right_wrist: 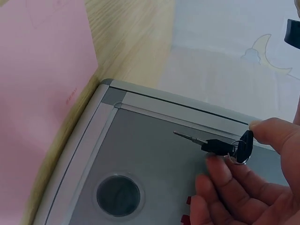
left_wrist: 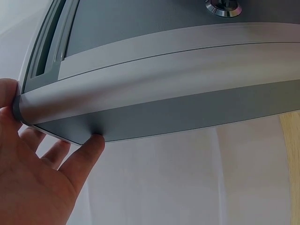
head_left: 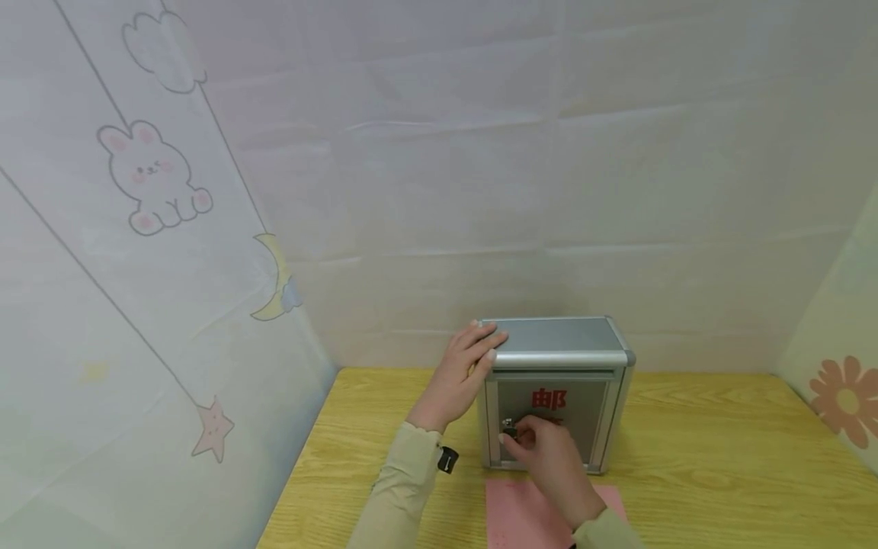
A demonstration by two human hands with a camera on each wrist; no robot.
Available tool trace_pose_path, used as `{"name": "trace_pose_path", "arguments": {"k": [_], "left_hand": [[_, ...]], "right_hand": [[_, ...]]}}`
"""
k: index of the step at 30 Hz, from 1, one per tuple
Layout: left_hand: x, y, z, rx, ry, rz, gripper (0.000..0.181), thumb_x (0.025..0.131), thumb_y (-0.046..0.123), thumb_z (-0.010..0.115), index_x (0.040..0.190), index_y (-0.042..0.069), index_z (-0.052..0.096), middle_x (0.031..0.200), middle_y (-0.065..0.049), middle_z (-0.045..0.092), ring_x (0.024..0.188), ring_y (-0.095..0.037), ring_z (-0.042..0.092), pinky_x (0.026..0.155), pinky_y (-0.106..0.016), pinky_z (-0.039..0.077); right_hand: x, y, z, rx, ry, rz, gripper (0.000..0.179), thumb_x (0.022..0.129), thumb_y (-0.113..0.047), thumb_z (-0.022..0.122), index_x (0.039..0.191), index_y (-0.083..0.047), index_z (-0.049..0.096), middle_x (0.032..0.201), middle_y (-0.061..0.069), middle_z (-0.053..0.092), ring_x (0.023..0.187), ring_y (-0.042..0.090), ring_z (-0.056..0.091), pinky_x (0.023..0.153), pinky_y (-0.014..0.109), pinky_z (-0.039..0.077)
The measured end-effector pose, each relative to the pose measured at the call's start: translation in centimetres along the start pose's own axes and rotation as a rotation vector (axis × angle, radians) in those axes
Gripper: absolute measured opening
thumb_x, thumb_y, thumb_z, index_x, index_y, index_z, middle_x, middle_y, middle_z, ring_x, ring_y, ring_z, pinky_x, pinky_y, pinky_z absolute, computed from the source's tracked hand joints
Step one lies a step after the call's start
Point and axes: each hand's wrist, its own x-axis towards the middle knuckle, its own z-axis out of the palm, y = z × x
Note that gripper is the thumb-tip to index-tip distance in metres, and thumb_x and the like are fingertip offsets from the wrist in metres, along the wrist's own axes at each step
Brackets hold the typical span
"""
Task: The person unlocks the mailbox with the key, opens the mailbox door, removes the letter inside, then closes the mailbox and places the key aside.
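A silver-grey metal mailbox [head_left: 559,338] with red characters stands upright on the table. My left hand [head_left: 458,372] rests on its top left corner, fingers over the top; in the left wrist view a fingertip [left_wrist: 97,140] touches the side panel. At the left edge of the front door is a round metal lock [left_wrist: 224,8]. My right hand [head_left: 554,456] is at this lock, its thumb and fingers pinching a black-headed key [right_wrist: 244,147]. A second key [right_wrist: 216,146] hangs from the same ring, its blade free. Whether the pinched key sits in the lock is hidden.
Pink paper [head_left: 517,512] lies on the yellow wood-grain table [head_left: 720,450] in front of the mailbox, partly under my right forearm. Behind is a pale wall sheet [head_left: 439,191]. A round dark window [right_wrist: 118,196] is set low in the mailbox front.
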Motion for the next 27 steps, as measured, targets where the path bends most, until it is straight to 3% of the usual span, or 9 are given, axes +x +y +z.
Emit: {"name": "trace_pose_path", "arguments": {"k": [9,15,21,27], "left_hand": [[0.1,0.0,0.2,-0.001,0.0,0.006,0.042,0.106,0.034,0.035,0.146,0.023,0.043,0.153,0.001,0.031,0.144,-0.019,0.012,0.113,-0.047,0.024],[0.2,0.0,0.1,-0.01,-0.003,0.002,0.042,0.106,0.034,0.035,0.145,0.024,0.044,0.154,0.0,0.03,0.144,-0.012,0.008,0.114,-0.046,0.024],[0.1,-0.1,0.1,-0.002,-0.002,0.009,0.042,0.106,0.033,0.035,0.145,0.023,0.044,0.153,0.001,0.03,0.145,-0.017,0.01,0.114,-0.046,0.023],[0.0,-0.2,0.0,0.005,-0.009,0.007,0.042,0.106,0.035,0.035,0.146,0.024,0.043,0.154,0.001,0.03,0.145,-0.022,0.01,0.114,-0.046,0.023]], "right_hand": [[-0.4,-0.5,0.0,-0.149,0.025,-0.052,0.026,0.083,-0.031,0.076,0.094,-0.01,0.066,0.078,-0.003,0.06,0.062,0.006,0.052,0.054,0.029,0.047],[-0.5,-0.6,0.0,-0.147,0.005,-0.061,0.022,0.083,-0.027,0.076,0.087,-0.011,0.062,0.075,-0.003,0.057,0.054,0.009,0.047,0.05,0.028,0.042],[-0.8,-0.5,0.4,-0.154,-0.024,-0.092,0.024,0.078,-0.026,0.081,0.083,-0.014,0.06,0.077,-0.004,0.056,0.055,0.008,0.044,0.049,0.025,0.041],[-1.2,-0.2,0.4,-0.132,-0.04,-0.091,0.024,0.079,-0.029,0.08,0.087,-0.014,0.063,0.083,-0.003,0.058,0.058,0.007,0.046,0.05,0.025,0.041]]}}
